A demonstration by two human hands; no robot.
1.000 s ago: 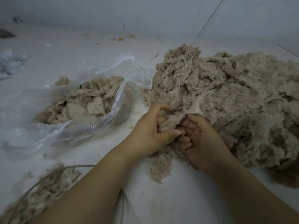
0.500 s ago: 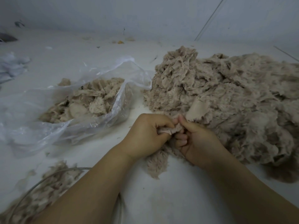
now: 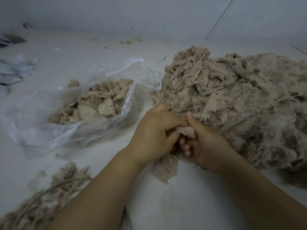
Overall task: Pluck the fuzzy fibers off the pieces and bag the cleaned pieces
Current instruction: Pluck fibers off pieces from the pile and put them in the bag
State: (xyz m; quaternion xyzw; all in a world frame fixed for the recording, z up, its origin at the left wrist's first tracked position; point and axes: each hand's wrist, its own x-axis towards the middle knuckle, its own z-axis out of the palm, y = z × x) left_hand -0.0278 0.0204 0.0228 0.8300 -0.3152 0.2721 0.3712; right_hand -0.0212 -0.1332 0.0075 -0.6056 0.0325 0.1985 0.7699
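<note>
A big heap of beige fuzzy pieces [image 3: 240,103] covers the right of the white table. In front of it my left hand [image 3: 154,136] and my right hand [image 3: 204,143] meet, both gripping one fuzzy piece [image 3: 186,131] between them. The piece's shaggy lower end [image 3: 166,170] hangs down onto the table below my hands. A clear plastic bag [image 3: 93,128] lies open at the left, holding several beige pieces [image 3: 98,103].
A loose pile of plucked fibers [image 3: 49,196] lies at the lower left with a thin curved wire across it. Pale blue plastic bags [image 3: 15,68] sit at the far left edge. Small scraps dot the table's back by the wall [image 3: 149,14].
My hands have drawn back from the heap toward me and closed together on the piece. The piece is now bunched between my thumbs instead of stretched up to the heap.
</note>
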